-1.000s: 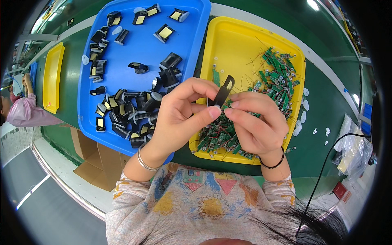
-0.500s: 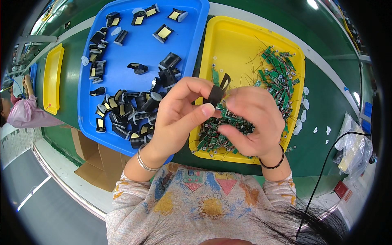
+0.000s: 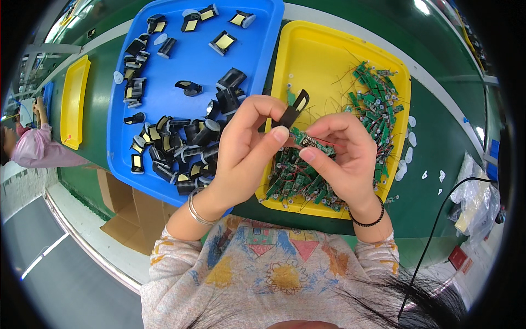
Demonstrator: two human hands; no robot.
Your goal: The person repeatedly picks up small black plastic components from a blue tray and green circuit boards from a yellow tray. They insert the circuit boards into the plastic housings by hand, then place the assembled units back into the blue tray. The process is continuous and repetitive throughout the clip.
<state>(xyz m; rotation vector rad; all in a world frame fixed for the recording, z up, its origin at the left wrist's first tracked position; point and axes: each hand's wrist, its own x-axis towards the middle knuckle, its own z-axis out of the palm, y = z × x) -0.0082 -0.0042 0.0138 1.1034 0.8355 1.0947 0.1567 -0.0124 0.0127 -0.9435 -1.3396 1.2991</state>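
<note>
Between the thumb and fingers of my left hand (image 3: 244,145) is a black plastic housing (image 3: 289,114) with a loop-like upper end. My right hand (image 3: 348,156) pinches a small green circuit board (image 3: 311,141) with thin red wires. The board's left end meets the lower edge of the housing; whether it sits inside, I cannot tell. Beneath both hands, a yellow tray (image 3: 312,41) carries a heap of similar green boards (image 3: 378,104) with fine wires. To the left, a blue tray (image 3: 181,66) holds many black housings (image 3: 189,88), several with yellow pads.
A second yellow tray (image 3: 75,104) lies farther left, near a person in a pink garment (image 3: 46,145). Pale oval pieces (image 3: 408,155) lie right of the board tray. A clear plastic bag (image 3: 475,192) and a black cable (image 3: 430,236) are at far right. A cardboard box (image 3: 134,219) stands below the table edge.
My right fingers have closed from a looser, blurred pose into a pinch on the board, which now shows more clearly. The housing has tilted rightward in my left hand.
</note>
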